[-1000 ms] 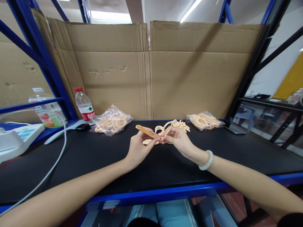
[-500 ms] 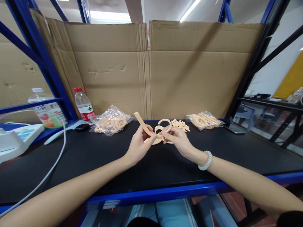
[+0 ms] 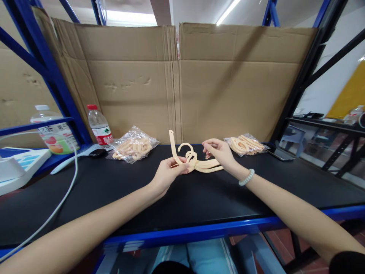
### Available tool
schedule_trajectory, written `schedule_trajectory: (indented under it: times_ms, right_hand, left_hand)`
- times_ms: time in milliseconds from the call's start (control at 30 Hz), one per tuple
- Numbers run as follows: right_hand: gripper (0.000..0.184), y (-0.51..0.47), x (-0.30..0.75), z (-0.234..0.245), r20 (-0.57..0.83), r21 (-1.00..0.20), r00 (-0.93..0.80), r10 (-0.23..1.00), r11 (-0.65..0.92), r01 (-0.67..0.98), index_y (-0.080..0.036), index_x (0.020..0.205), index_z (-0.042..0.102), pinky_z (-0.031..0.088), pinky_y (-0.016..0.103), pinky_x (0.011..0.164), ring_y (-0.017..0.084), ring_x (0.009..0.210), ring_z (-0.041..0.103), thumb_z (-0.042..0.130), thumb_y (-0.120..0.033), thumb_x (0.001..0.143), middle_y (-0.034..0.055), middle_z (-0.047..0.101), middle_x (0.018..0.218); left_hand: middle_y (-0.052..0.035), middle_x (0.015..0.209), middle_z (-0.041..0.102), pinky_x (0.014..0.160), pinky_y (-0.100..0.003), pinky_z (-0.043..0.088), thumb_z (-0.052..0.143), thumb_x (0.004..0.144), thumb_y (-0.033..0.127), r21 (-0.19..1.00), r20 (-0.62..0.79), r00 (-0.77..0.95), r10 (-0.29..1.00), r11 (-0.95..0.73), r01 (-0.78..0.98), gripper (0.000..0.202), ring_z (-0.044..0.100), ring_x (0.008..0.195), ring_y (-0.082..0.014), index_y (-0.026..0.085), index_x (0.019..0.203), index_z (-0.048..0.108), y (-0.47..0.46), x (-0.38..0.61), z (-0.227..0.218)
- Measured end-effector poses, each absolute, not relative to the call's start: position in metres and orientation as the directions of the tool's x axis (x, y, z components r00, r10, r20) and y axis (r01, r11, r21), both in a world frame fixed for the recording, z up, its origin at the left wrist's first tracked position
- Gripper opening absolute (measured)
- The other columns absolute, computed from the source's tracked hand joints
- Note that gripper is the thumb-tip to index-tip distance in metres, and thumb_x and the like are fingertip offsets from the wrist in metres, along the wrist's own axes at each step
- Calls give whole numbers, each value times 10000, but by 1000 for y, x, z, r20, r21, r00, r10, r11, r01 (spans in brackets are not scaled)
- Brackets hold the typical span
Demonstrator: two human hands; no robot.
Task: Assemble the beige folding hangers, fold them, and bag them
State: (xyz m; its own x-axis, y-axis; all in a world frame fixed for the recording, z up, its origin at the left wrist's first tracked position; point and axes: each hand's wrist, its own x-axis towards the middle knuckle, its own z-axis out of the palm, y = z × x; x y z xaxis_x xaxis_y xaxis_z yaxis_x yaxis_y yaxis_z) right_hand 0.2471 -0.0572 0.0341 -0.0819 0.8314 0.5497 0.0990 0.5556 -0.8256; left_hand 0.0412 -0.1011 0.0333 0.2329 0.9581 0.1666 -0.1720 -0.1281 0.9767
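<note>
My left hand (image 3: 171,172) is closed on a beige plastic hanger part, a curved hanger arm (image 3: 173,146) whose flat end, with a small hole, points up. Just beyond the fingers are a beige hanger hook (image 3: 186,145) and some rings; whether the hook is joined to the held arm, I cannot tell. More beige hanger arms (image 3: 209,166) lie on the table to the right. My right hand (image 3: 219,152) is apart from the left, above the table, its fingers curled in. What it pinches, if anything, is hidden.
Clear bags of beige parts lie at left (image 3: 134,146) and right (image 3: 245,145). A water bottle (image 3: 99,127), a power strip (image 3: 25,167) and a white cable (image 3: 74,179) are on the left. Cardboard (image 3: 137,87) walls the back; a phone (image 3: 281,154) lies at right.
My right hand has let go of the hanger parts and moved right and slightly up, now covering the pile of small beige pieces. My left hand keeps the arm, now more upright.
</note>
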Motion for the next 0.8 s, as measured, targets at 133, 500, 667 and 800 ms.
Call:
schedule_trajectory:
  times_ms: [133, 500, 667, 800]
  right_hand:
    - [82, -27, 283, 30, 637, -388, -360, 681, 687, 614, -177, 807, 687, 485, 362, 749, 200, 796, 572, 605, -181, 812, 58, 652, 800]
    - [118, 3, 292, 20, 522, -113, -593, 614, 738, 665, -173, 821, 674, 441, 312, 729, 180, 776, 520, 561, -147, 843, 61, 581, 810]
    - [189, -24, 276, 35, 618, -678, -217, 755, 652, 339, -181, 947, 560, 375, 232, 488, 105, 452, 433, 528, -352, 872, -61, 486, 515]
    - [285, -53, 257, 46, 481, -877, -168, 861, 476, -70, -170, 965, 567, 462, 260, 560, 140, 565, 595, 631, -380, 783, 15, 652, 649]
  left_hand:
    - [-24, 751, 642, 688, -243, 505, 830, 566, 266, 972, 144, 198, 970, -101, -214, 314, 595, 676, -107, 113, 786, 666, -99, 40, 34]
    - [-26, 750, 635, 634, -213, 488, 842, 567, 298, 969, 104, 190, 976, -56, -241, 361, 590, 701, -110, 121, 827, 664, -98, 38, 37]
    - [-24, 745, 643, 651, -211, 475, 848, 565, 286, 954, 107, 215, 971, -39, -298, 341, 596, 708, -108, 127, 813, 675, -96, 38, 37]
    - [-23, 749, 644, 675, -224, 469, 845, 574, 264, 944, 111, 242, 964, -27, -328, 320, 596, 725, -113, 128, 805, 672, -94, 38, 33]
